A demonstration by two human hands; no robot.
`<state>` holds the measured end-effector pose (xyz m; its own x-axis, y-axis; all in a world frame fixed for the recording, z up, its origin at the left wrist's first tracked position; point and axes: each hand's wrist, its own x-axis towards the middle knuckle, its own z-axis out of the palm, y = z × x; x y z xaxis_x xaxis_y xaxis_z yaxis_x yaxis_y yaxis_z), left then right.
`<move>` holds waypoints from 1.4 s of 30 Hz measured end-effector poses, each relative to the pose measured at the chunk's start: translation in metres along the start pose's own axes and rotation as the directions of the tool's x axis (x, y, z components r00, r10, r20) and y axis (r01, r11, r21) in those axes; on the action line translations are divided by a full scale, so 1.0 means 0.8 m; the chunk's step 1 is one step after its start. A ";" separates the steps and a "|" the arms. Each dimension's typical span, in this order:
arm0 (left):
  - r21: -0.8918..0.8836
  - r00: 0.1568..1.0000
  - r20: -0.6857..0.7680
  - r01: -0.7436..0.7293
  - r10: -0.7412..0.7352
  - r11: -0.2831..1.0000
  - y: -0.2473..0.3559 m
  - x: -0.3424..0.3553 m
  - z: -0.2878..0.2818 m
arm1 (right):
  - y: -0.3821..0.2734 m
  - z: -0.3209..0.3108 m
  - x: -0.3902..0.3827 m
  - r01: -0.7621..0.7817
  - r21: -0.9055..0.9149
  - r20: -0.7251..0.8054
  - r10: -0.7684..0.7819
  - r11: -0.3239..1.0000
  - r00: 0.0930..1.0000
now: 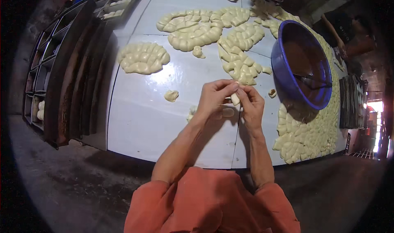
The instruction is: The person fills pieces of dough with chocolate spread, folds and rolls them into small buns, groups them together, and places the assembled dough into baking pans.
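Note:
Both hands meet over the white table, in front of a strip of cut dough pieces [239,65]. My left hand [216,95] pinches a small pale piece of dough [235,99] between thumb and fingers. My right hand [251,106] grips the same piece from the other side, its thumb close to the left thumb. Beneath the left fingers lies a small rounded dough piece [228,112] on the tabletop. A loose dough lump [171,95] sits to the left, and a small piece with brown on it [272,93] lies right of the hands.
A purple basin [277,71] of brown filling with a dark utensil [310,80] stands at right. Dough sheets [303,136] spread around it; more dough [143,58] lies at left. Stacked metal trays [43,75] flank the table [135,126]. Another person's arm [334,32] shows at far right.

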<state>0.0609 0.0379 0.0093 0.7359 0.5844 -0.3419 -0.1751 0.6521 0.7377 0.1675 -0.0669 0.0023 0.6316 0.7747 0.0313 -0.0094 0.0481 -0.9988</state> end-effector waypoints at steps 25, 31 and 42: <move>0.500 0.982 0.032 -0.177 0.186 0.848 -0.009 -0.043 -0.009 | 0.030 0.003 -0.001 0.327 -0.438 -0.051 -0.386 0.838 0.921; 0.400 0.998 -0.040 -0.033 0.054 0.916 -0.031 -0.037 -0.029 | -0.002 -0.008 -0.027 0.538 -0.499 0.323 -0.431 0.679 0.843; 0.924 0.896 0.371 -0.383 0.246 0.002 -0.030 -0.051 -0.070 | 0.034 -0.053 0.000 0.177 -0.597 0.431 0.127 0.783 0.893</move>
<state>-0.0021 0.0256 -0.0271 0.8587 0.5043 0.0909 0.3217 -0.6686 0.6704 0.2001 -0.0925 -0.0263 0.2284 0.9700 -0.0831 0.5670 -0.2019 -0.7986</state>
